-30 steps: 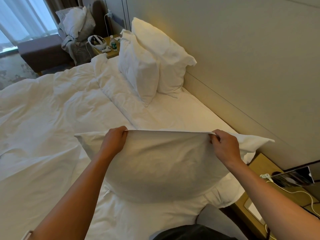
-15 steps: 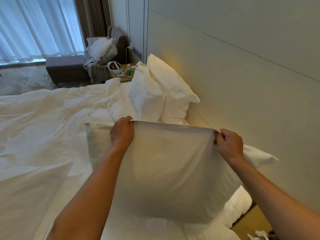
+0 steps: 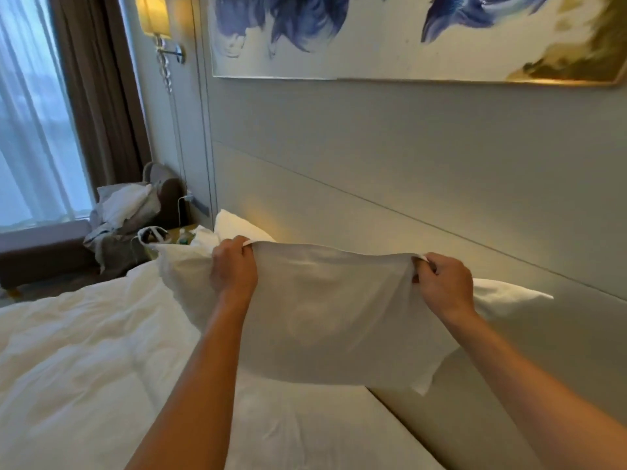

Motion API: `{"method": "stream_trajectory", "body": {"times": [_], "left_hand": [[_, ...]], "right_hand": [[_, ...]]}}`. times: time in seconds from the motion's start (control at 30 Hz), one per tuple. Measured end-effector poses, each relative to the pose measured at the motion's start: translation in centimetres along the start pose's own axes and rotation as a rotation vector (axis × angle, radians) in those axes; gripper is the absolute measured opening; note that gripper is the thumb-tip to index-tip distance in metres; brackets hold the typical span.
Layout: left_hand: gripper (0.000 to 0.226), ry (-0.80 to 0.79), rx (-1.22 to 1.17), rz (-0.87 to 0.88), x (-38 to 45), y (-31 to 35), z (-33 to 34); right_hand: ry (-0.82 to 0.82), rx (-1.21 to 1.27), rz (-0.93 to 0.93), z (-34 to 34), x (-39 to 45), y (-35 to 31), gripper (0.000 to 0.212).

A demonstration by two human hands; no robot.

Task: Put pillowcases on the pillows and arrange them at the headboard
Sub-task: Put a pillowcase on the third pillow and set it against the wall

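Both hands, the left hand (image 3: 233,266) and the right hand (image 3: 442,284), pinch the top edge of the cased pillow (image 3: 325,320), held clear of the bed (image 3: 84,351) beside the headboard (image 3: 441,252); a slipping pinch could drop it askew.

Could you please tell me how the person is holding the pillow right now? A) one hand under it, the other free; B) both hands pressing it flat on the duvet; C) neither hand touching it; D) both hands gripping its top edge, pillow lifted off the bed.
D: the left hand and right hand each pinch the top edge of the pillow, which hangs above the bed.
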State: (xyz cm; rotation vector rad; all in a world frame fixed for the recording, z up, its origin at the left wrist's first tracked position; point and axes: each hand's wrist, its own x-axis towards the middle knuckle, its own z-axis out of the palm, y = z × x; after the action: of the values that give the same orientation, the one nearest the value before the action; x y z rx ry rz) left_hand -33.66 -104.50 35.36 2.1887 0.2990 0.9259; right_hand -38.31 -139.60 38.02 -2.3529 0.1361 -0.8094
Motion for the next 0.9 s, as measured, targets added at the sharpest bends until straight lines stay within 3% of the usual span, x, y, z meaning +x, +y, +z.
{"method": "stream_trajectory", "body": {"times": [0.07, 0.17, 0.27, 0.53, 0.77, 0.9], "left_hand": [[0.031, -0.081, 0.063, 0.098, 0.6, 0.3, 3.4], [0.029, -0.100, 0.132, 0.199, 2.4, -1.5, 3.3], [0.027, -0.244, 0.297, 0.280, 2.4, -4.4, 6.8], [0.029, -0.592, 0.497, 0.209, -4.4, -13.6, 12.8], [0.029, -0.565, 0.453, 0.215, -2.2, -14.5, 14.8], [0.028, -0.514, 0.413, 0.253, 0.6, -14.0, 15.5]], "right_hand": [[-0.025, 0.029, 0.051, 0.4, 0.4, 4.1, 0.035], [-0.069, 0.075, 0.045, 1.1, -0.6, 5.1, 0.033], [-0.132, 0.066, 0.101, 4.4, -1.8, 9.3, 0.033], [-0.325, -0.031, 0.236, 12.9, -8.1, 17.8, 0.040], [-0.290, -0.028, 0.263, 15.0, -7.4, 17.1, 0.040], [-0.156, -0.069, 0.241, 14.6, -6.4, 15.2, 0.043]]}}
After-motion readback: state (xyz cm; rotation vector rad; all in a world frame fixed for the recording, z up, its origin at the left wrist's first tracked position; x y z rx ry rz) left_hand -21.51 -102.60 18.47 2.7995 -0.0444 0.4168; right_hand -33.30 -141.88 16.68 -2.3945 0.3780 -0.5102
